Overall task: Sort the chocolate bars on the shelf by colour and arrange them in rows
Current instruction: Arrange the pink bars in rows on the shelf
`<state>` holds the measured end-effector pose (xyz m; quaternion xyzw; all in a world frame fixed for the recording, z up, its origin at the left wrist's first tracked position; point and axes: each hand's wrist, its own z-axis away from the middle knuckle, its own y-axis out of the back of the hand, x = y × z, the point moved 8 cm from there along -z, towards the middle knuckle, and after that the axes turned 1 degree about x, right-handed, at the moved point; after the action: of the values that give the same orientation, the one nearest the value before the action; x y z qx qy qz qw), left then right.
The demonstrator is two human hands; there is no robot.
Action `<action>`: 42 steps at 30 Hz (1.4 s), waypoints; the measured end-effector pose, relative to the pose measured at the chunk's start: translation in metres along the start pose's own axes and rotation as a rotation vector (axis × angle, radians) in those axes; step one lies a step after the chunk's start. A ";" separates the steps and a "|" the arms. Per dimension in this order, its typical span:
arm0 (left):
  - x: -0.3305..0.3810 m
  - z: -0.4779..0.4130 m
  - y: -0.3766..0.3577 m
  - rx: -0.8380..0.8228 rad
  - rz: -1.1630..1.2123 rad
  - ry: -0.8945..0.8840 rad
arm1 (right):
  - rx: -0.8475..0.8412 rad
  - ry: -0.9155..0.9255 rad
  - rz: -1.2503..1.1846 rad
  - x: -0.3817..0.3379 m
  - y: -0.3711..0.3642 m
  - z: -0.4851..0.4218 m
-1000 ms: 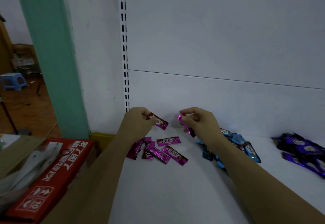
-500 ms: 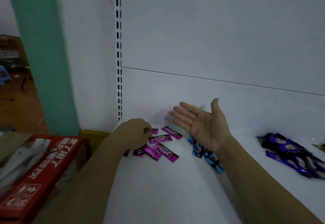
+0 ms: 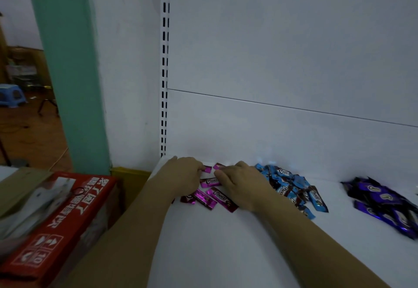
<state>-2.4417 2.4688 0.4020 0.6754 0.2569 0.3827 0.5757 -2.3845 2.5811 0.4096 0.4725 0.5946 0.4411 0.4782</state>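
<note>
Pinching a magenta Choco bar (image 3: 207,169) apiece at the far left of the shelf (image 3: 226,247), your left hand (image 3: 183,175) and right hand (image 3: 242,182) crowd together. Risk: the right hand dragging across the neighbouring blue Choco bars (image 3: 294,186), mixing colours.

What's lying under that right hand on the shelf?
Pink chocolate bars poke out from beneath the right hand, one at its fingers near the back wall. Whether more lie hidden under it cannot be seen.
</note>
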 end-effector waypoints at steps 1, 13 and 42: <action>0.001 -0.001 -0.001 -0.006 -0.008 0.006 | -0.012 0.028 0.016 0.000 -0.004 -0.001; -0.001 -0.001 -0.007 -0.096 -0.031 0.037 | -0.038 -0.030 0.075 0.003 -0.004 0.001; -0.024 0.020 0.027 0.009 0.145 -0.019 | -0.165 0.010 0.146 -0.018 0.014 -0.011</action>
<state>-2.4415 2.4329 0.4225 0.6985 0.2036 0.4155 0.5459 -2.3922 2.5647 0.4274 0.4715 0.5225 0.5245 0.4792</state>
